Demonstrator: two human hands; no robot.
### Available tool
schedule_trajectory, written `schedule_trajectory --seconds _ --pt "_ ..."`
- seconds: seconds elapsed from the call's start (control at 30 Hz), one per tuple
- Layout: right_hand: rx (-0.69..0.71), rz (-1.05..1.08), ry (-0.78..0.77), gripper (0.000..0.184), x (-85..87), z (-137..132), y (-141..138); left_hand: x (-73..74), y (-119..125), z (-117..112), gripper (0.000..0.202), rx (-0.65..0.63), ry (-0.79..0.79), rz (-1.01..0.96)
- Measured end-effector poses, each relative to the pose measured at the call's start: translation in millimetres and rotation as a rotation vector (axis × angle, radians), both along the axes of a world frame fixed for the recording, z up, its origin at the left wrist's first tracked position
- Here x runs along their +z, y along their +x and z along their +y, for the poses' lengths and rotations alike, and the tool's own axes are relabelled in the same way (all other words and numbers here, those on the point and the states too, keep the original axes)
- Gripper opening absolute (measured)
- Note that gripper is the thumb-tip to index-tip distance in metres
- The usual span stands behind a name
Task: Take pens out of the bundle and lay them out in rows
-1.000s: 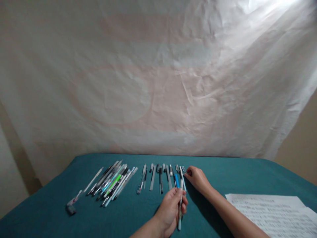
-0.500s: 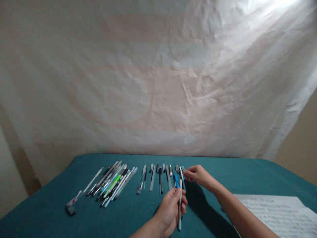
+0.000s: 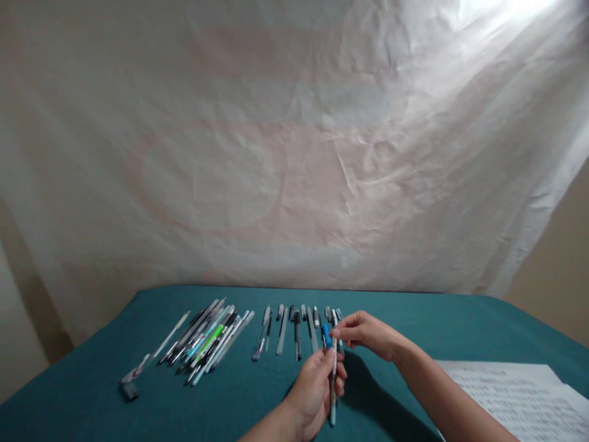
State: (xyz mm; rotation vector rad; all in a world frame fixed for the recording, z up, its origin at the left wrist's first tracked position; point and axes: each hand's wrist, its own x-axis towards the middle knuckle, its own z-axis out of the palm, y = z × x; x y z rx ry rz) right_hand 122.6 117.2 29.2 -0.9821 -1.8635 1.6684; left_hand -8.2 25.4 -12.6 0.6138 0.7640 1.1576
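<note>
My left hand [image 3: 316, 383] is closed around a slim pale pen [image 3: 333, 402], which points up and away with its lower end sticking out below the fingers. At the pen's upper end, the fingertips of my right hand [image 3: 363, 333] are pinched together. A blue cap or barrel [image 3: 326, 335] shows just beside the pen; whether it lies on the cloth or is in my left hand, I cannot tell. Beyond my hands lies a row of pens taken apart, with clear barrels [image 3: 282, 331], a dark refill [image 3: 297, 334] and small caps [image 3: 280, 312].
On the left of the green cloth [image 3: 92, 368] lies a heap of pens [image 3: 209, 341], one bright green. Left of it are a thin white pen [image 3: 171, 334] and a small dark object [image 3: 129, 391]. Written paper sheets [image 3: 501, 393] lie at the right, under my right forearm.
My right hand has moved left and toward me, from beside the row of pen parts to the upper end of the held pen. My left hand stays almost still.
</note>
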Motion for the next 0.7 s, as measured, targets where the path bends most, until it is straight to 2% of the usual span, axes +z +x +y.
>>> schedule_trajectory --seconds 0.53,0.7 --pt "-0.083 -0.004 0.007 0.023 6.6 -1.9 -3.4 -1.1 -0.3 -0.3 0.027 0.002 -0.012 -0.006" --pt "-0.189 0.084 -0.022 0.027 8.6 6.9 4.1 -3.4 0.9 -0.9 0.028 -0.025 0.027 0.039"
